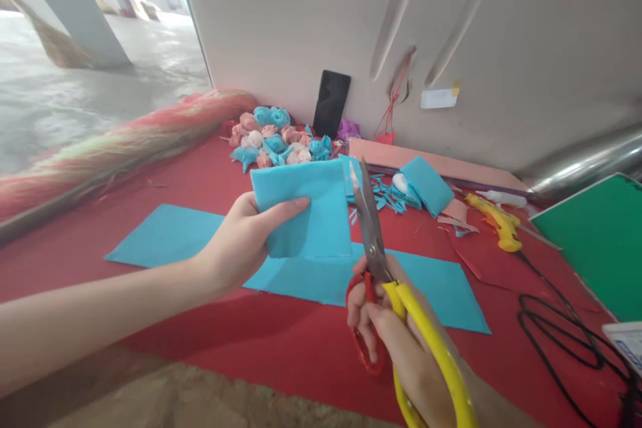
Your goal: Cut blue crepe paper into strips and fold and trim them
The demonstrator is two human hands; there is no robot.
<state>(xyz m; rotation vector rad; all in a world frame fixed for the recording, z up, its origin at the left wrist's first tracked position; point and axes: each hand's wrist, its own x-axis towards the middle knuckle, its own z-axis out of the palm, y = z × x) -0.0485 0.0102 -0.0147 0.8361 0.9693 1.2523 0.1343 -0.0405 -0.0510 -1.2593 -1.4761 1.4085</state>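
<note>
My left hand [235, 237] grips a folded square of blue crepe paper [305, 231], thumb on top and the other fingers hidden behind it. In my right hand [408, 344] is a pair of scissors [372, 231] with one red and one yellow handle. Its blades point up and stand slightly apart at the paper's right edge, where a narrow strip sticks out at the top. Beneath both hands, a long blue crepe paper strip [160, 234] lies flat on the red table covering [210, 341].
Crepe paper flowers [271, 140] are heaped at the back, near a phone [331, 103] leaning on the wall. Blue scraps [388, 194] and a folded blue piece [427, 186] lie behind the scissors. A yellow glue gun [496, 221] with a black cord [556, 328] and a green board [596, 247] are at right.
</note>
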